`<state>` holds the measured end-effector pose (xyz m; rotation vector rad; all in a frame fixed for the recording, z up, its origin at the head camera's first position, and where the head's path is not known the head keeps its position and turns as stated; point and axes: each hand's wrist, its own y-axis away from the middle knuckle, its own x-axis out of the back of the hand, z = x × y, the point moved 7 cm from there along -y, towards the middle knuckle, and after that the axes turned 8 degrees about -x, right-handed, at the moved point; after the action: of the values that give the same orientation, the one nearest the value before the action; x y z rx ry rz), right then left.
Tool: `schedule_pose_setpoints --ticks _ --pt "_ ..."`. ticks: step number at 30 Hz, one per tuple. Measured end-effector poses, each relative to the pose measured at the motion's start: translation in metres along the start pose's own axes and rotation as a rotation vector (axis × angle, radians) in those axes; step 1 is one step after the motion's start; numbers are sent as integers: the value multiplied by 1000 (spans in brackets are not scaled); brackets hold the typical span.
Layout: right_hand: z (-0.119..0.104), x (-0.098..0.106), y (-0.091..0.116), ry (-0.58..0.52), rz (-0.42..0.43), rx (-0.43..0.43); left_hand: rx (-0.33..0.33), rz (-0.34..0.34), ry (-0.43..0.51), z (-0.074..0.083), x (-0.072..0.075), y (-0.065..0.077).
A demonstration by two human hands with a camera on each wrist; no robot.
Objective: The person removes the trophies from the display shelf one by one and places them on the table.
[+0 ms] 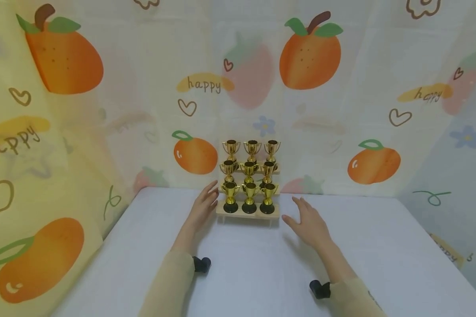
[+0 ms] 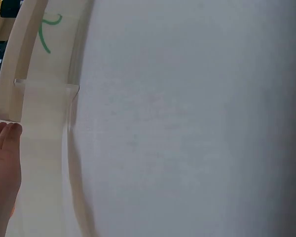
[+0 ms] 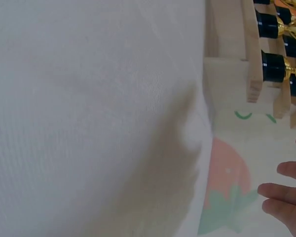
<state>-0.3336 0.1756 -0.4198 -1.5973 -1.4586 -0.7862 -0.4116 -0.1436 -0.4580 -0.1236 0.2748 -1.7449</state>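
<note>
A tiered wooden stand holds small gold trophies with black bases, lined up in three rows. My left hand is at the stand's left side, its fingers fairly straight and pointing forward. In the left wrist view, the fingertips of that hand come right up to the end of a wooden shelf. My right hand hovers to the right of the stand, fingers spread and holding nothing. The right wrist view shows a gap between its fingers and the shelf ends.
A white cloth covers the table. Behind it and at both sides hang sheets printed with fruit, hearts and the word "happy". The stand is near the table's back edge, raised on clear legs. Each wrist wears a small black camera.
</note>
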Motion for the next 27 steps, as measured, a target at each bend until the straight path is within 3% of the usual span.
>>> schedule_pose_setpoints --ticks 11,27 --pt "-3 -9 10 -137 -24 -31 31 -46 -91 -12 2 2" --pt "-8 -14 8 -192 -33 -37 23 -106 -74 -15 2 -5"
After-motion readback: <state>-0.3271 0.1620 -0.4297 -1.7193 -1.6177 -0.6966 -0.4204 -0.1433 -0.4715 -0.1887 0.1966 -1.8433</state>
